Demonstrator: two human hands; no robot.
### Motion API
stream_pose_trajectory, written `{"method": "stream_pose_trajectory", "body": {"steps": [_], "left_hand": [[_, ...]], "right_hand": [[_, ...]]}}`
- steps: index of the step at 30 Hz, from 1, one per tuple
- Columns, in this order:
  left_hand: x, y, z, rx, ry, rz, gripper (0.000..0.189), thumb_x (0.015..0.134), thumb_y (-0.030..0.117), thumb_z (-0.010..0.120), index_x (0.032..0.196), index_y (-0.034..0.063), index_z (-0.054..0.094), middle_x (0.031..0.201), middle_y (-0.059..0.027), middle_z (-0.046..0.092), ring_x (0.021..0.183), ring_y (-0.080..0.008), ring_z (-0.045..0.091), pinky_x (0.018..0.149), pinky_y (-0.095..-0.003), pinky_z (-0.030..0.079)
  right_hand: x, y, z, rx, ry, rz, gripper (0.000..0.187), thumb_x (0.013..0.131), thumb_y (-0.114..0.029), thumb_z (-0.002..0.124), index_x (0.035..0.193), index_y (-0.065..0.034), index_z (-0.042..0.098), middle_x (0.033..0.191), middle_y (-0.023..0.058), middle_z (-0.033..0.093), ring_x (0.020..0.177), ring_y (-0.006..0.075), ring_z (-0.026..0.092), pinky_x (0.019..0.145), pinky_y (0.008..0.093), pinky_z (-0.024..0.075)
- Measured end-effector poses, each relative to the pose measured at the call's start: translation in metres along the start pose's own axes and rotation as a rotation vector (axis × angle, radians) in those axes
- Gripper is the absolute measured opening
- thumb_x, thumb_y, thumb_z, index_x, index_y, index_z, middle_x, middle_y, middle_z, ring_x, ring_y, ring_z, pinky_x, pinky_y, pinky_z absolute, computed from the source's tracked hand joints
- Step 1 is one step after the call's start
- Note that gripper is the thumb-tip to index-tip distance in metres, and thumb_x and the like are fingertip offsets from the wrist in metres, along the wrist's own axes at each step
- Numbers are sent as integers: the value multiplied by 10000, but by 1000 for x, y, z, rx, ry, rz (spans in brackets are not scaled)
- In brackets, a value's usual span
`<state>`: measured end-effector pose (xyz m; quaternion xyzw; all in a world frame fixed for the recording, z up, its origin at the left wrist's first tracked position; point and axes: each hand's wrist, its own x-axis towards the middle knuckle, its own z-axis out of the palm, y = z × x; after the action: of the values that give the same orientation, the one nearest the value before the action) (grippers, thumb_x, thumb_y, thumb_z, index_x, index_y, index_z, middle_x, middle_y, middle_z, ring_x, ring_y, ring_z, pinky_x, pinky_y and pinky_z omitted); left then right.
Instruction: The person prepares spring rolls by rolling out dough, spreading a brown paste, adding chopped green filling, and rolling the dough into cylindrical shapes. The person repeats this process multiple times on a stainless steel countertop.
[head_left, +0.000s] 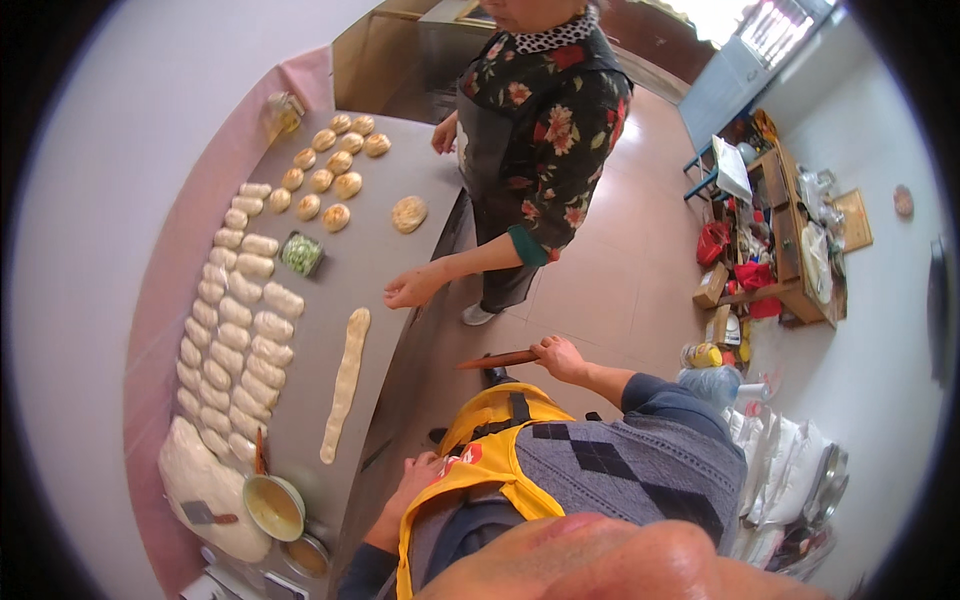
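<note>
My right hand (559, 358) grips one end of a tapered wooden rolling pin (495, 361), held out over the floor beside the table. My left hand (421, 474) lies against the front of my yellow apron (480, 409), its fingers partly hidden. Before me on the metal worktable (307, 382) is a long flattened dough strip (345, 386). Rows of dough pieces (232, 337) sit along the far side, beside a large dough mass (206, 487) with a dough scraper (199, 513) on it. A bowl (274, 506) of yellowish liquid or paste stands nearby, with a brown handle beside it.
Across the table corner stands another person (540, 142), one hand (412, 285) near the dough strip. Several browned round buns (322, 180), a flat round dough (409, 214) and a container of chopped greens (302, 253) occupy the far end. Behind me are a cluttered wooden cabinet (787, 225) and white sacks (780, 465).
</note>
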<state>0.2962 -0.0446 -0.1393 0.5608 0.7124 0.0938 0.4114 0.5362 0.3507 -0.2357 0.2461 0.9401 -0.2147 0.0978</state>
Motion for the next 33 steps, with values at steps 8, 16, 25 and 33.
{"method": "stream_pose_trajectory", "body": {"steps": [8,16,25,33], "left_hand": [[24,-81,141,578,-153,-15,231,914,211,623,954,149,842,992,-41,769,1157,-256,613,1088,-629,333],[-37,-47,125,-46,8,-285,242,894,161,592,869,164,833,906,-71,787,984,-356,728,1081,-714,321],[-95,26,87,-60,297,-313,217,914,190,609,970,117,806,909,-69,733,1140,-325,619,1193,-713,266],[-107,-94,43,-197,1357,-677,423,920,151,705,1315,29,616,1280,-181,643,1233,-424,563,1046,-547,444]], "right_hand": [[41,-125,1,15,-118,-301,291,974,-217,683,1254,-136,666,1123,137,679,1098,369,621,949,472,530],[34,-236,5,195,-68,-647,354,925,-116,721,1271,-59,674,1134,180,678,1066,393,640,934,470,541],[108,-331,59,95,27,-1045,426,868,-131,767,1278,-78,662,1091,157,664,1026,377,630,881,487,525],[195,-379,82,-143,168,-1143,402,896,-191,740,1281,-112,653,1103,118,669,1076,355,637,938,499,521]]}}
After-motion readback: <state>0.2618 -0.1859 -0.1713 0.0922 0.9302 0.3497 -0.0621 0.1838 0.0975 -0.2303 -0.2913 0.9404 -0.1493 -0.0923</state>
